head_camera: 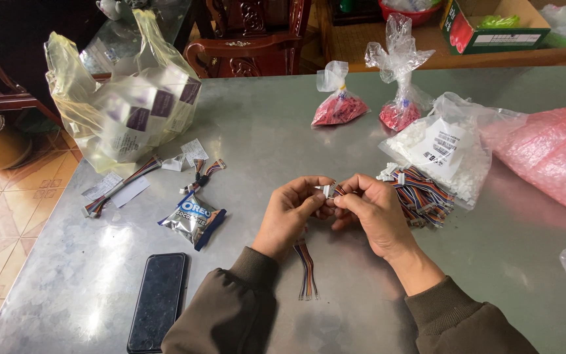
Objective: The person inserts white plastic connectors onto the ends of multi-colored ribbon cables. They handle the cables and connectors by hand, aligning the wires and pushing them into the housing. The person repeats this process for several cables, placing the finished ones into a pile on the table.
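Pinching a small white connector [325, 190] between left hand [293, 211] and right hand [368, 210] above the grey surface [263, 131], its multicoloured ribbon wires [307, 269] trailing down, pile of wire harnesses [424, 190] just right.

Two hands meet over the middle of a table, with bags and wire bundles spread around them.

The left hand [294, 211] and right hand [368, 211] touch at a small connector [327, 191]; a wire harness [307, 270] hangs below, between the wrists. Just right of the hands lies a pile of harnesses [422, 194], partly under a bag of connectors [450, 152]. Behind stand two small tied bags [339, 108]. To the left lie a snack packet [193, 219], a phone [158, 301] nearer the front edge, loose harnesses [120, 187] and a large bag [129, 108] at the far left corner of the table [257, 124].
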